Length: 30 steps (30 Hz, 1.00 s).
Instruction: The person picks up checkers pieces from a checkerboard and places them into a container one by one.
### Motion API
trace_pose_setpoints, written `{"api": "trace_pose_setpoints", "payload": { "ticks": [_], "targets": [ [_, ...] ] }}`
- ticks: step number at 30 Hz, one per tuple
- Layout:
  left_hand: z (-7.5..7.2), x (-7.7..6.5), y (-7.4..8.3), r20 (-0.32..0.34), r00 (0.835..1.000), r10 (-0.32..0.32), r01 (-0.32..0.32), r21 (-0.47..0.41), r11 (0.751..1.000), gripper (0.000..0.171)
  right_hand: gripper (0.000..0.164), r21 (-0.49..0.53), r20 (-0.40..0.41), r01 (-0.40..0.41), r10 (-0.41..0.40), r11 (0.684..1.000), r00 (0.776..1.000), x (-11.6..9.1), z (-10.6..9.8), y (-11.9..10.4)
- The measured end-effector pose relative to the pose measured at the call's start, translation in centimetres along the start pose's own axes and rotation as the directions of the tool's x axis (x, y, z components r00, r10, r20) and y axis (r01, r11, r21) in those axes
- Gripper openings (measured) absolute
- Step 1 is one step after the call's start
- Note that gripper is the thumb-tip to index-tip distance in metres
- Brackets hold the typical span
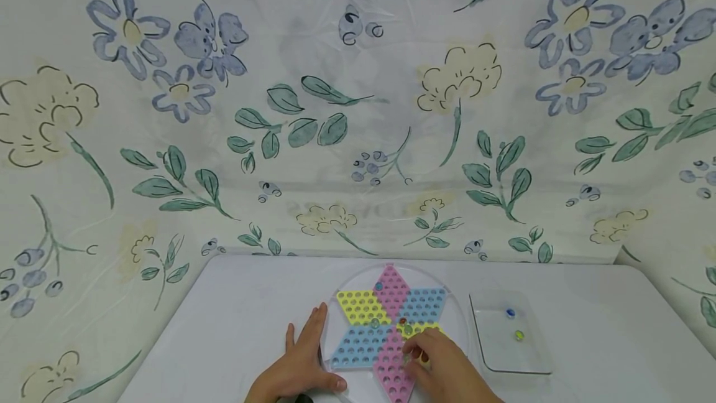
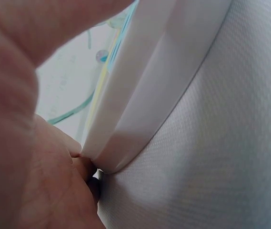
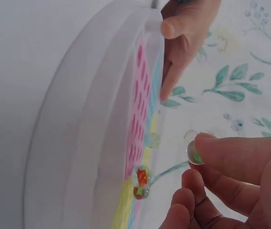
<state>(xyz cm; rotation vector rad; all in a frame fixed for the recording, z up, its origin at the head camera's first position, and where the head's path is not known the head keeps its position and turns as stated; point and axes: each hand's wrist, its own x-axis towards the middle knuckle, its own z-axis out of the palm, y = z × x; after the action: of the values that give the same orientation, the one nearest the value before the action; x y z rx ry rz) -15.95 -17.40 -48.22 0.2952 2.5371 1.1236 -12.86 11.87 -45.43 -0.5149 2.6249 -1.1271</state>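
Observation:
A round white Chinese checkers board [image 1: 358, 347] with a pink, yellow and blue star of dimples lies on the table. My left hand [image 1: 296, 359] spreads along its left edge; in the right wrist view that thumb [image 3: 173, 27] rests at the rim. Over the near right part of the star, my right hand [image 1: 447, 365] pinches a clear marble with green inside [image 3: 192, 153] between thumb and fingers. On the board sit a blue marble [image 1: 379, 287] at the far pink point, a pale marble [image 1: 375, 323] left of centre, and a red marble [image 1: 403, 321] beside a greenish marble [image 1: 408, 329].
Right of the board stands a clear shallow tray [image 1: 511, 370] holding a blue marble [image 1: 510, 313] and a yellow-green marble [image 1: 519, 335]. White table surface [image 1: 240, 303] extends to both sides. Floral cloth [image 1: 358, 142] hangs behind and beside the table.

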Motion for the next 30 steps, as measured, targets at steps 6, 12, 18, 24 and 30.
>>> {"api": "trace_pose_setpoints", "payload": {
  "ticks": [6, 12, 18, 24, 30],
  "targets": [
    [0.1, 0.0, 0.0, -0.003, 1.0, -0.006, 0.006, 0.012, 1.0, 0.145, 0.012, -0.002, -0.025, 0.004, -0.004, 1.0, 1.0, -0.2, -0.7, 0.0],
    [0.2, 0.1, -0.2, -0.008, 1.0, -0.006, 0.006, 0.01, 1.0, 0.145, 0.015, -0.035, -0.112, 0.076, -0.08, 0.996, 0.99, -0.6, -1.1, 0.5],
    [0.2, 0.2, -0.3, -0.01, 1.0, 0.002, -0.002, 0.001, 1.0, 0.146, 0.016, -0.055, -0.176, 0.055, -0.064, 0.997, 0.982, -0.8, -1.7, 0.6],
    [0.2, 0.2, -0.4, -0.01, 1.0, 0.015, -0.015, 0.01, 1.0, 0.146, 0.014, -0.085, -0.214, -0.004, -0.014, 0.996, 0.977, -0.6, -2.3, 0.7],
    [0.3, 0.2, -0.5, -0.012, 1.0, 0.014, -0.014, 0.012, 1.0, 0.145, 0.015, -0.112, -0.281, -0.038, 0.005, 0.993, 0.96, -0.6, -2.7, 0.7]
  ]
}}
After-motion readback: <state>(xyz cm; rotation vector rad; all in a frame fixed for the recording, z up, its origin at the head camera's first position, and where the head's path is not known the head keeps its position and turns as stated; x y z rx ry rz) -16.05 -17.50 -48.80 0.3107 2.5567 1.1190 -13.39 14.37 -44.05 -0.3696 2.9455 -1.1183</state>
